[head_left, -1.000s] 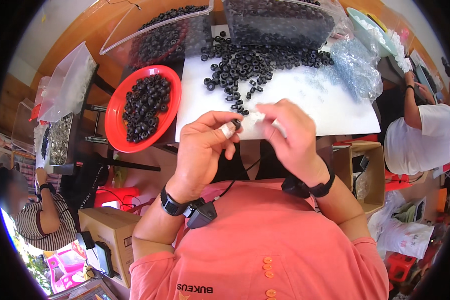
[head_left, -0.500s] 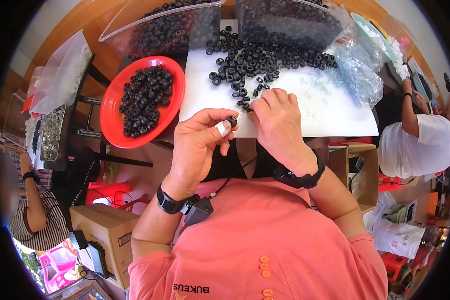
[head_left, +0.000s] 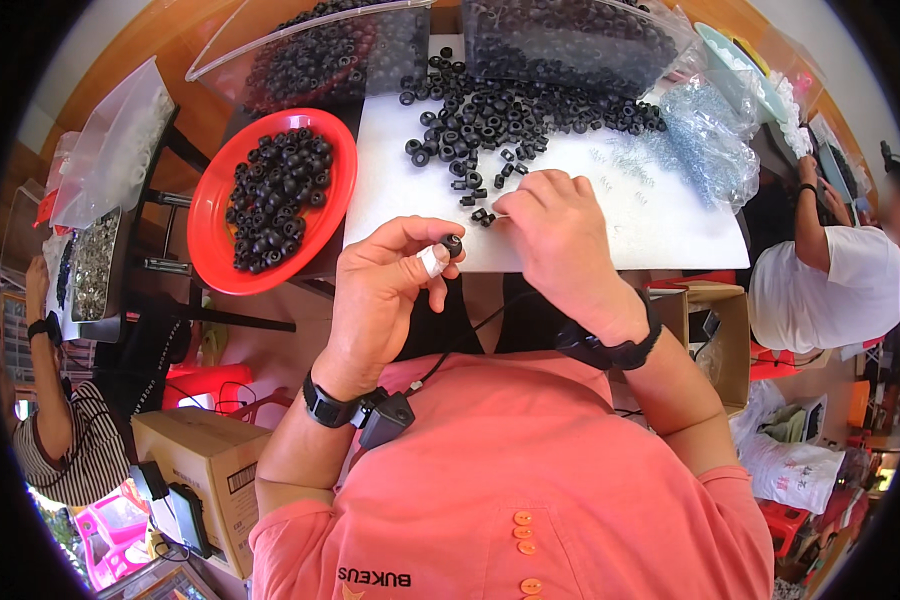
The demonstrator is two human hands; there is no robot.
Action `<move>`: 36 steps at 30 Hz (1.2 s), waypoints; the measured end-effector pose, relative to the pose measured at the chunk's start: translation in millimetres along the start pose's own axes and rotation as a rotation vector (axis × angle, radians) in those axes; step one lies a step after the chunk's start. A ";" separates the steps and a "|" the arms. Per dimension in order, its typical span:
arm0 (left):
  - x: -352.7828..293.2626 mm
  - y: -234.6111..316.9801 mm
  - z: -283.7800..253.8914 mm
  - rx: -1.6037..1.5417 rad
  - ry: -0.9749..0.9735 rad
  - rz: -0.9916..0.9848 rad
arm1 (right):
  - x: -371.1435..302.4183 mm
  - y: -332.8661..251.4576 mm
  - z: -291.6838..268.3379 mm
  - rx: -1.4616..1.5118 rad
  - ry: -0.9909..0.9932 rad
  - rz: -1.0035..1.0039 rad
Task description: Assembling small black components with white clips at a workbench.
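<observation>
At the upper-centre white table (head_left: 675,236), our left hand (head_left: 378,282) is pinching a black bead (head_left: 453,243), best held steady; right hand (head_left: 562,232) half-curled, hold unclear.

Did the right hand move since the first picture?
Yes. Judged against the white sheet, the right hand has moved forward, farther over it, and is closer to the small black pieces.

Brown wood panelling (head_left: 160,40), pale wall (head_left: 75,65) beyond fingers (head_left: 545,195); white work surface (head_left: 670,240) under right-hand ones. Dark table (head_left: 135,255) well left. Pinkish floor (head_left: 285,335) lower left of them, plus red stool (head_left: 210,382), pink plastic seat (head_left: 110,525), bright light.
</observation>
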State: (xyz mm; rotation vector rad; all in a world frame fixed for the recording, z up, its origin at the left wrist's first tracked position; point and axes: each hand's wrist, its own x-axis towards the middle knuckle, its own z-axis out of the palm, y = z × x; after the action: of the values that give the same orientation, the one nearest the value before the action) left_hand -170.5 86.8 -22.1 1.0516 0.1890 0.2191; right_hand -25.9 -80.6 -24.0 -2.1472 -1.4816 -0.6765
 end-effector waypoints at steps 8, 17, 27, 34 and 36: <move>-2.2 -1.2 -0.3 0.004 -0.006 0.011 | 5.2 -12.3 2.6 -0.028 -0.063 0.030; -2.5 -1.5 -0.7 -0.027 -0.033 0.026 | -1.3 31.7 -24.4 -0.241 -0.173 -0.094; -2.3 1.4 2.6 0.061 0.001 -0.014 | 1.2 26.5 -13.4 -0.252 -0.141 0.156; -1.6 14.5 11.9 0.081 0.022 -0.079 | -1.3 30.1 -12.8 -0.275 -0.066 0.043; 1.3 17.9 19.5 0.098 0.006 -0.077 | -0.1 30.9 -12.5 -0.258 -0.057 0.041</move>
State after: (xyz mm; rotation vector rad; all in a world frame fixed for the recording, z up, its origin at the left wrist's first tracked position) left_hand -165.7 79.4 2.9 1.1388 0.2474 0.1445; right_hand 1.4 -98.4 -16.8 -2.4003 -1.4420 -0.8379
